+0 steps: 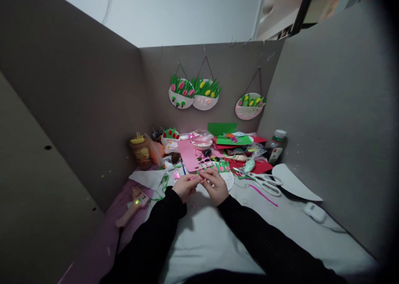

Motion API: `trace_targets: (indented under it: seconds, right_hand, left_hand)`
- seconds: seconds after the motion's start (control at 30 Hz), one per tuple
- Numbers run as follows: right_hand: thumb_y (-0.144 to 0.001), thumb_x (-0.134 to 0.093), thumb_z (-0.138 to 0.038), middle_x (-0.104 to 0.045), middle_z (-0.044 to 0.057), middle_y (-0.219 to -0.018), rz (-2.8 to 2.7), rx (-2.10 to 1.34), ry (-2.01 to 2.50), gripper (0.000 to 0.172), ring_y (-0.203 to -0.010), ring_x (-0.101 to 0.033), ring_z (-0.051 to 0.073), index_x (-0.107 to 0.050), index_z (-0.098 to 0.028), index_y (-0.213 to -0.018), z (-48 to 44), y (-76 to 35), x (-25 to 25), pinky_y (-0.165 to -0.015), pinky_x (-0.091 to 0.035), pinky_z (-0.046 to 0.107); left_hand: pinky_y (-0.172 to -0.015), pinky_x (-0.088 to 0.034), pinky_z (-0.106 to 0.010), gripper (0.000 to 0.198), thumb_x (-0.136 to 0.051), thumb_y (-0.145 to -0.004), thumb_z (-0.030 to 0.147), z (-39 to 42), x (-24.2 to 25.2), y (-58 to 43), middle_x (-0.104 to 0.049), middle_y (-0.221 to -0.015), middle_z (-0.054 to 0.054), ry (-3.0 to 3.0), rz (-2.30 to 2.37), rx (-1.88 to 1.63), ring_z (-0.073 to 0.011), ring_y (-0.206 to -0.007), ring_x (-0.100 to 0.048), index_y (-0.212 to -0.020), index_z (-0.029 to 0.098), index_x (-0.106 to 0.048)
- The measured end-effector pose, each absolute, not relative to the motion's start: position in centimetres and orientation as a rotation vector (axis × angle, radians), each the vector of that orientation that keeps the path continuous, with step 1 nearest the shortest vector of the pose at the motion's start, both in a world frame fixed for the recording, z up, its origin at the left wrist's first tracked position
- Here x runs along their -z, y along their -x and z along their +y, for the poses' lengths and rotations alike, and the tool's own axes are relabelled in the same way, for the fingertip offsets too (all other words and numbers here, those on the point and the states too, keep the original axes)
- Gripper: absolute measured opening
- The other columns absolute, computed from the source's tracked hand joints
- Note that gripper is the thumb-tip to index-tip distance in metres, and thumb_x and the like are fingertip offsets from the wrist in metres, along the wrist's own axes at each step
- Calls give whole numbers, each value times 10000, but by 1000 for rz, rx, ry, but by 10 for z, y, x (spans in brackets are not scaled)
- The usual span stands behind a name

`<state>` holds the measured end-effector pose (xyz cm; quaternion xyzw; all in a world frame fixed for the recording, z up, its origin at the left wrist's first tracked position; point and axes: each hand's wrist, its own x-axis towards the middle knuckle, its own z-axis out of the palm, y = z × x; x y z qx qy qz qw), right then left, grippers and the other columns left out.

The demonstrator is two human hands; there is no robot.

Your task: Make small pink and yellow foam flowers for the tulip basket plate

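Observation:
My left hand [185,186] and my right hand [215,185] meet over the white table top [205,234], fingers pinched together on a small pink piece [195,177] between them. Both arms wear black sleeves. Just beyond my fingers lies a white paper plate half [227,176] with green grass strips and pink tulips. A pink foam sheet [188,155] with cut-out holes lies behind it. White-handled scissors [262,180] rest to the right of my right hand.
A glue gun [132,207] with a lit green lamp lies at the left. A yellow-lidded jar [140,150], a glue bottle [276,144], green and red foam sheets [232,139] and a white earbud case [314,212] surround the work. Three finished tulip plates [205,93] hang on the grey partition.

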<state>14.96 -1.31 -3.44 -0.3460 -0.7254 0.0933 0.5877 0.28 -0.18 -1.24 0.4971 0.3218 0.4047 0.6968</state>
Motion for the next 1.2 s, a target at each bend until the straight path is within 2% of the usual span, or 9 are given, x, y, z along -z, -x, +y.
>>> trace_targets:
  seconds: [0.13, 0.4, 0.47, 0.53, 0.6, 0.7, 0.77, 0.9, 1.2]
  right_hand:
    - [-803, -565, -253, -551, 56, -928, -1659, -238, 844, 279, -737, -539, 143, -617, -255, -1077, -14, -150, 35, -495, -455, 232]
    - [-768, -599, -245, -541, 44, -838, -1622, -215, 868, 109, -720, -535, 148, -660, -223, -856, -18, -145, 29, -481, -431, 234]
    - [-780, -580, -237, -543, 45, -840, -1604, -225, 884, 94, -750, -539, 155, -656, -223, -833, -18, -147, 29, -496, -437, 236]
    - [-794, -558, -235, -540, 46, -847, -1597, -239, 894, 100, -761, -537, 156, -651, -219, -827, -17, -149, 29, -514, -441, 241]
    - [-808, -538, -247, -530, 41, -820, -1626, -238, 873, 119, -760, -531, 158, -649, -212, -785, -18, -151, 30, -553, -447, 259]
    - [-806, -549, -266, -505, 28, -749, -1695, -171, 812, 140, -737, -510, 164, -652, -212, -727, -20, -146, 30, -639, -449, 307]
    - [-797, -559, -244, -511, 28, -739, -1734, -106, 790, 112, -735, -497, 171, -669, -229, -785, -22, -138, 30, -675, -444, 331]
    - [-797, -542, -199, -550, 40, -770, -1846, 19, 810, 211, -802, -474, 196, -676, -273, -942, -26, -125, 29, -726, -418, 360]
    - [-776, -550, -385, -512, 64, -1108, -2101, 116, 789, 395, -1051, -378, 275, -573, -292, -1158, -33, -125, 31, -901, -325, 449]
  left_hand:
    - [-405, -104, -203, 340, -667, -658, 426, -1, 12, -2, -258, -499, 92, -1089, 736, -927, -26, -408, -193, -670, 152, -467]
    - [-408, -144, -217, 412, -637, -648, 507, -2, 13, -6, -274, -434, 83, -1248, 822, -960, -33, -387, -238, -561, 142, -465]
    - [-406, -133, -206, 390, -649, -646, 500, -2, 12, -6, -273, -452, 87, -1185, 775, -957, -32, -395, -222, -651, 136, -510]
    - [-404, -138, -183, 443, -643, -651, 519, -3, 9, -6, -303, -498, 87, -1028, 702, -998, -37, -409, -228, -868, 150, -527]
    - [-412, -209, -169, 545, -563, -677, 600, -3, 4, -6, -356, -552, 73, -822, 620, -1053, -50, -427, -288, -1010, 181, -463]
    - [-478, -360, -217, 584, -369, -715, 704, -5, -3, -6, -441, -632, 27, -581, 502, -1083, -93, -496, -427, -992, 193, -427]
    - [-505, -397, -246, 587, -304, -727, 715, -8, -6, -8, -475, -677, -2, -500, 442, -1080, -127, -563, -493, -965, 194, -431]
    - [-541, -436, -294, 625, -236, -736, 720, -12, -6, -13, -513, -726, -46, -397, 449, -1047, -171, -642, -543, -950, 176, -458]
    - [-564, -452, -323, 626, -153, -753, 709, -1, -2, 2, -515, -757, -58, -321, 313, -1213, -166, -644, -525, -850, 179, -473]
